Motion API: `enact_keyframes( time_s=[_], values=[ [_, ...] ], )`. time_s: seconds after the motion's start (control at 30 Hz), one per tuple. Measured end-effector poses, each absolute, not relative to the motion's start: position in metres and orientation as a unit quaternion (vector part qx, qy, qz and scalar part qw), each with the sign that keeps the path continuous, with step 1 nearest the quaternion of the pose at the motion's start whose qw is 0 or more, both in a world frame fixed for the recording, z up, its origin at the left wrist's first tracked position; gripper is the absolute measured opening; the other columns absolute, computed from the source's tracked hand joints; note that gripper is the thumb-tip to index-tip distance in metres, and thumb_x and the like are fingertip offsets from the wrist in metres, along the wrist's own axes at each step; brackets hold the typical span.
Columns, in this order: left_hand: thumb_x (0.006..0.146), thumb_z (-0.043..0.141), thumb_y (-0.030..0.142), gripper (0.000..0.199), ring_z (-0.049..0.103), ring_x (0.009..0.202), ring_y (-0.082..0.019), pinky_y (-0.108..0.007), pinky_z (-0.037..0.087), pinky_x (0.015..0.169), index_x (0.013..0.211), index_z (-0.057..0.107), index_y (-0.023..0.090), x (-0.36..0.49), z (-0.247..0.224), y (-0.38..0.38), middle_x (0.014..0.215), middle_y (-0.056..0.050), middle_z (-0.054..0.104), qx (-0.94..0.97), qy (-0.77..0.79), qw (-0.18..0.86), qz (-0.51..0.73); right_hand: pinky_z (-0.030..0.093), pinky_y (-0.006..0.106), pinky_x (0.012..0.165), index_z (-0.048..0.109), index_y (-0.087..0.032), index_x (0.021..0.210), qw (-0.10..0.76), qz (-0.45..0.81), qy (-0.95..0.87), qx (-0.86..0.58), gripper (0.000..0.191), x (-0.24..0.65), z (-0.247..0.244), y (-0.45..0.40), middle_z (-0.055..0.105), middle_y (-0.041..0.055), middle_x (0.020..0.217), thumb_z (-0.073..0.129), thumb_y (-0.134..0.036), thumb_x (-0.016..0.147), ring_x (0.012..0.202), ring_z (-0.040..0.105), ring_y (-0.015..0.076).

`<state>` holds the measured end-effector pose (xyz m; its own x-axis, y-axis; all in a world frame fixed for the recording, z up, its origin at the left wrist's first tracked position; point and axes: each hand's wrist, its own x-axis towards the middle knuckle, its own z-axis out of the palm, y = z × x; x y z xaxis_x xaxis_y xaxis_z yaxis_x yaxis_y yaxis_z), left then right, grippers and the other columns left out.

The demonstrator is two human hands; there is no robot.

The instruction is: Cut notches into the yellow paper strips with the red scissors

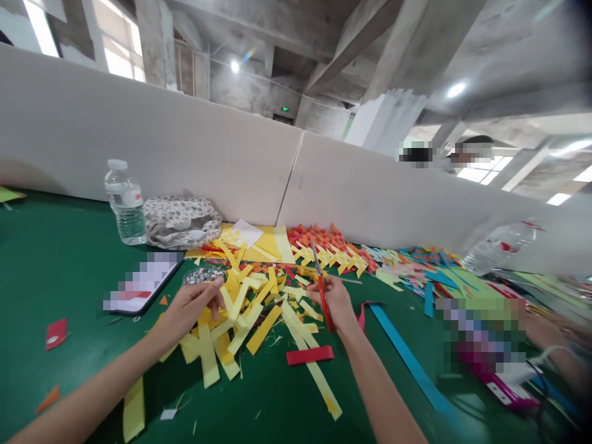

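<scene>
My right hand [337,303] holds a pair of red-handled scissors [324,299], its blades pointing up and away from me. My left hand [197,302] is over the left side of a heap of yellow paper strips [245,308], fingers bent and close together; whether a strip is between them I cannot make out. Just behind that hand lies a clear bag of small black-and-white pieces [202,275]. A short red strip [309,355] rests across a long pale-yellow strip [324,388] in front of my right hand.
A phone [148,283], water bottle [126,206] and patterned pouch [182,222] stand at left. Woven red, orange and yellow paper [326,246] lies by the white partition [222,160]. At right are a blue strip [407,357], another bottle [499,246] and another person's blurred arm [555,345].
</scene>
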<state>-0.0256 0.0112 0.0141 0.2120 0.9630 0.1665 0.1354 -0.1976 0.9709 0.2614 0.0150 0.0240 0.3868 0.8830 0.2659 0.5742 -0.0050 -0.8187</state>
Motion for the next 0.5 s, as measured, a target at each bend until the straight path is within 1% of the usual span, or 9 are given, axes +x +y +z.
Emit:
enact_keyframes(
  time_s=[0.07, 0.1, 0.17, 0.23, 0.27, 0.33, 0.37, 0.43, 0.5],
  values=[
    [0.074, 0.052, 0.038, 0.029, 0.054, 0.049, -0.015, -0.022, 0.041, 0.056, 0.055, 0.064, 0.02, -0.023, 0.015, 0.006, 0.044, -0.001, 0.059, 0.646, 0.427, 0.448, 0.446, 0.041, 0.025, 0.047, 0.053, -0.018, 0.064, 0.449, 0.181, -0.542, -0.687, 0.018, 0.256, 0.02, 0.023, 0.063, 0.0011, 0.061, 0.062, -0.028, 0.053, 0.051, 0.057, 0.0156],
    [0.073, 0.053, 0.036, 0.025, 0.056, 0.054, -0.016, -0.022, 0.042, 0.059, 0.058, 0.065, 0.021, -0.022, 0.015, 0.003, 0.048, -0.001, 0.061, 0.654, 0.421, 0.445, 0.443, 0.041, 0.025, 0.048, 0.053, -0.018, 0.066, 0.443, 0.183, -0.546, -0.687, 0.018, 0.253, 0.017, 0.027, 0.063, 0.0014, 0.063, 0.061, -0.029, 0.054, 0.052, 0.057, 0.0159],
    [0.074, 0.053, 0.033, 0.018, 0.06, 0.066, -0.018, -0.023, 0.043, 0.066, 0.073, 0.067, 0.022, -0.015, 0.013, -0.001, 0.063, -0.002, 0.067, 0.656, 0.404, 0.462, 0.44, 0.04, 0.025, 0.049, 0.053, -0.018, 0.068, 0.437, 0.183, -0.55, -0.688, 0.017, 0.244, 0.013, 0.037, 0.063, 0.0022, 0.066, 0.059, -0.029, 0.057, 0.053, 0.057, 0.0162],
    [0.075, 0.052, 0.031, 0.025, 0.061, 0.073, -0.019, -0.026, 0.044, 0.068, 0.098, 0.06, 0.024, -0.007, 0.01, -0.004, 0.071, -0.003, 0.068, 0.619, 0.39, 0.513, 0.449, 0.04, 0.026, 0.049, 0.051, -0.018, 0.069, 0.431, 0.186, -0.556, -0.685, 0.018, 0.236, 0.012, 0.049, 0.063, 0.0028, 0.067, 0.059, -0.03, 0.057, 0.053, 0.057, 0.0164],
    [0.073, 0.055, 0.03, 0.03, 0.061, 0.076, -0.019, -0.026, 0.044, 0.067, 0.102, 0.058, 0.024, -0.003, 0.008, -0.005, 0.076, -0.005, 0.068, 0.607, 0.382, 0.531, 0.451, 0.04, 0.025, 0.048, 0.05, -0.019, 0.069, 0.429, 0.189, -0.562, -0.682, 0.018, 0.232, 0.012, 0.055, 0.063, 0.003, 0.068, 0.058, -0.031, 0.059, 0.053, 0.057, 0.0161],
    [0.066, 0.063, 0.026, 0.036, 0.06, 0.08, -0.019, -0.024, 0.044, 0.064, 0.102, 0.058, 0.024, 0.004, 0.006, -0.008, 0.088, -0.006, 0.067, 0.603, 0.374, 0.531, 0.463, 0.039, 0.024, 0.046, 0.049, -0.019, 0.069, 0.422, 0.195, -0.575, -0.673, 0.019, 0.223, 0.014, 0.066, 0.062, 0.0026, 0.067, 0.057, -0.033, 0.061, 0.05, 0.056, 0.0151],
    [0.065, 0.064, 0.025, 0.034, 0.06, 0.077, -0.018, -0.023, 0.043, 0.062, 0.099, 0.059, 0.024, 0.006, 0.005, -0.009, 0.085, -0.005, 0.067, 0.611, 0.374, 0.524, 0.46, 0.039, 0.024, 0.046, 0.048, -0.019, 0.07, 0.418, 0.198, -0.581, -0.67, 0.019, 0.218, 0.015, 0.071, 0.062, 0.0021, 0.067, 0.057, -0.034, 0.061, 0.049, 0.056, 0.0145],
    [0.07, 0.059, 0.029, 0.014, 0.057, 0.061, -0.015, -0.021, 0.041, 0.055, 0.08, 0.065, 0.022, 0.008, 0.005, -0.012, 0.066, -0.002, 0.065, 0.664, 0.361, 0.509, 0.413, 0.038, 0.023, 0.045, 0.048, -0.019, 0.072, 0.407, 0.2, -0.593, -0.665, 0.022, 0.205, 0.014, 0.08, 0.061, 0.0014, 0.066, 0.058, -0.035, 0.061, 0.049, 0.056, 0.0142],
    [0.079, 0.045, 0.032, 0.026, 0.055, 0.054, -0.013, -0.021, 0.039, 0.053, 0.067, 0.065, 0.02, 0.008, 0.007, -0.015, 0.055, -0.002, 0.062, 0.713, 0.346, 0.486, 0.369, 0.037, 0.022, 0.045, 0.048, -0.019, 0.074, 0.396, 0.202, -0.604, -0.662, 0.024, 0.189, 0.012, 0.088, 0.061, 0.0009, 0.067, 0.059, -0.036, 0.061, 0.053, 0.057, 0.0146]
  ],
)
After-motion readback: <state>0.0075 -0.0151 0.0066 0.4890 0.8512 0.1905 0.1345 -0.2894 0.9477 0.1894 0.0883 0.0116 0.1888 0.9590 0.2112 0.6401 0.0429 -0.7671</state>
